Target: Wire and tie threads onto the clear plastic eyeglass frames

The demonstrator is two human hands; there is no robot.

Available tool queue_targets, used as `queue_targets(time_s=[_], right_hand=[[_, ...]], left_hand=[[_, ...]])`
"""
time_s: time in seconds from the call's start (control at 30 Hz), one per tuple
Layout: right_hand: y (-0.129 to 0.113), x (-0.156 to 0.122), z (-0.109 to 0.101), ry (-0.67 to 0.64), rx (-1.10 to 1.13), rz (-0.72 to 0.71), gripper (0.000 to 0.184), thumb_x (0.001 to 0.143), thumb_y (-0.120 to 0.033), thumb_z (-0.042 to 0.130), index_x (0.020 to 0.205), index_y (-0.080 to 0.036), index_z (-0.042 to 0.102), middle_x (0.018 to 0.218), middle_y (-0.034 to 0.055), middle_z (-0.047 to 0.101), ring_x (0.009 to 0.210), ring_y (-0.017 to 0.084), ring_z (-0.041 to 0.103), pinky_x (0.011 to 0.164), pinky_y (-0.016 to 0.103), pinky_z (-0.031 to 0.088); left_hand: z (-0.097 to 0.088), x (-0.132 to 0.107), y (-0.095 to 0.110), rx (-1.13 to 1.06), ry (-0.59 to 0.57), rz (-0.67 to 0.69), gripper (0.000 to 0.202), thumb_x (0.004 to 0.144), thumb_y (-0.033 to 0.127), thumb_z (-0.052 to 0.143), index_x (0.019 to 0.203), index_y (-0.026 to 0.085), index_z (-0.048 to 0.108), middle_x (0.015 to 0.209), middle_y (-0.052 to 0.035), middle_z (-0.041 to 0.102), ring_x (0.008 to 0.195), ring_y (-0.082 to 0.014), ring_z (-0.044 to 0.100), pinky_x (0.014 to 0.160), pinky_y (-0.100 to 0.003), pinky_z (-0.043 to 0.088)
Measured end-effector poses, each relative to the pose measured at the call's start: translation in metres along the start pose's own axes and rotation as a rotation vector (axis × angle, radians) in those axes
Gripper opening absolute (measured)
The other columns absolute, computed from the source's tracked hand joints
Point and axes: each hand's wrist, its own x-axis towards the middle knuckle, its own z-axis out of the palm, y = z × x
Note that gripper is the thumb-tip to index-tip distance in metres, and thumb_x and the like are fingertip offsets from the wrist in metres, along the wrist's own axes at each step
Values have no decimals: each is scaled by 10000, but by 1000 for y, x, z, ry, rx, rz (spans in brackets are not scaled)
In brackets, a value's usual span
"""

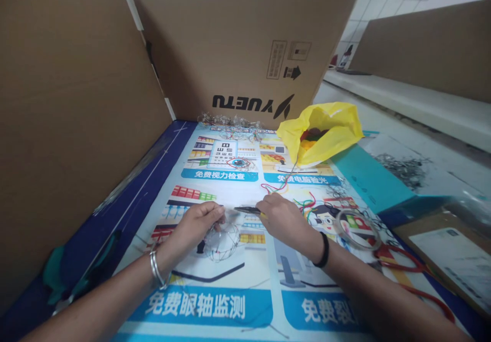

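My left hand (197,224) is closed around the top of a small round wire ball (221,242) that rests on the printed poster (215,306) covering the table. My right hand (282,219) grips dark pliers (247,210) whose tip points left toward the left hand's fingertips. A thin wire appears to run between the two hands. A silver bangle sits on the left wrist and a black band on the right wrist.
Cardboard walls (76,101) stand to the left and behind. A yellow plastic bag (326,132) lies at the back right, with coloured wires (303,201) trailing from it. A clear tape roll (356,229) and red-handled scissors (406,268) lie at the right. Loose wire pieces (233,122) lie by the back box.
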Motion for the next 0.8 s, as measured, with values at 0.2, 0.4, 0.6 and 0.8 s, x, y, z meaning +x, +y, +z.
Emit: queue_targets(time_s=[0.2,0.4,0.6,0.8], right_hand=[[4,-2,0,74,12,-30,117,805,-129,508,782,-181,610,754,40,602,760,165,514,633,248,359],[4,-4,3,378,78,-253,184,835,-88,441,834,-165,608,734,51,578,791,168,489,749,283,394],[-1,-5,4,409,42,-332,203,877,-112,400,880,-159,597,737,45,546,757,159,449,718,290,379],[0,-6,3,427,-32,-373,175,883,-128,414,918,-155,584,741,41,531,742,159,430,680,294,360]], left_hand=[[-1,0,0,9,-7,6,333,812,431,466,677,150,581,617,-20,584,576,-126,504,549,-233,356],[-1,-1,3,-35,-30,48,324,809,428,469,648,158,548,595,-1,544,570,-121,478,548,-228,353],[1,-4,10,-15,-42,71,313,812,408,467,634,158,530,590,9,507,566,-116,456,552,-228,347],[1,-5,10,-24,-47,67,329,820,406,461,610,159,518,579,3,516,546,-109,453,534,-225,344]])
